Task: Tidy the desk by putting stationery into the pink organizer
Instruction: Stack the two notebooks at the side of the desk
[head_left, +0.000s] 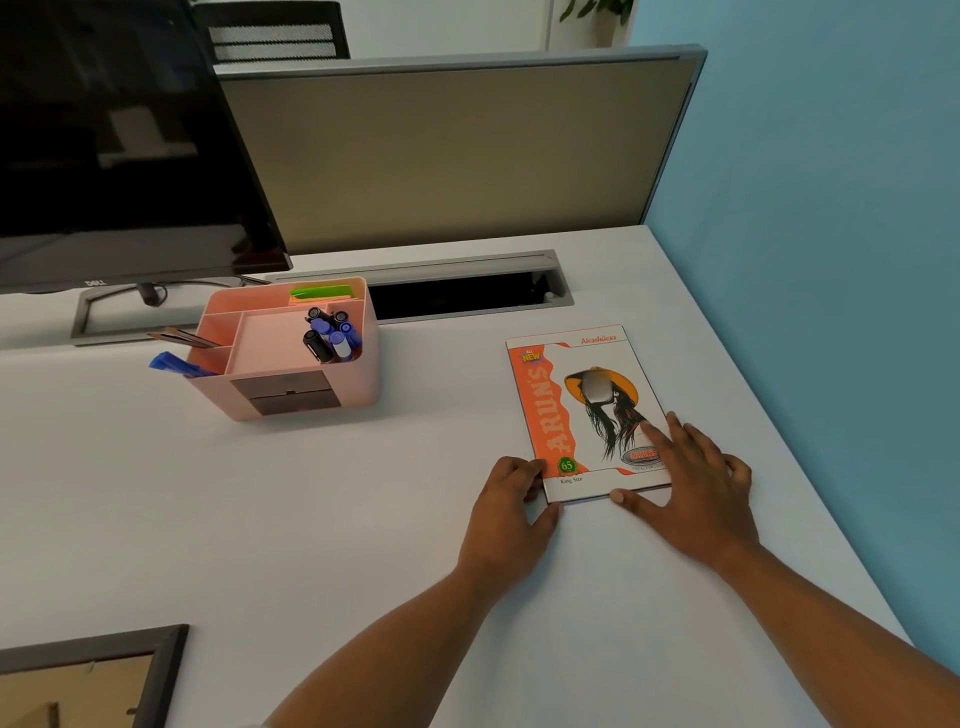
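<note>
A white desk (311, 519) meets a blue wall (831, 208) along its right edge, with a monitor (104, 156) at the back left. The pink organizer (358, 387) stands near the desk's back edge, just beside the monitor's stand, with pens (332, 338) upright in one compartment. A notebook (587, 405) lies flat near the right edge. The left hand (506, 514) pinches its near left corner with curled fingers and thumb. The right hand (696, 483) rests on its near right corner, fingers spread flat.
</note>
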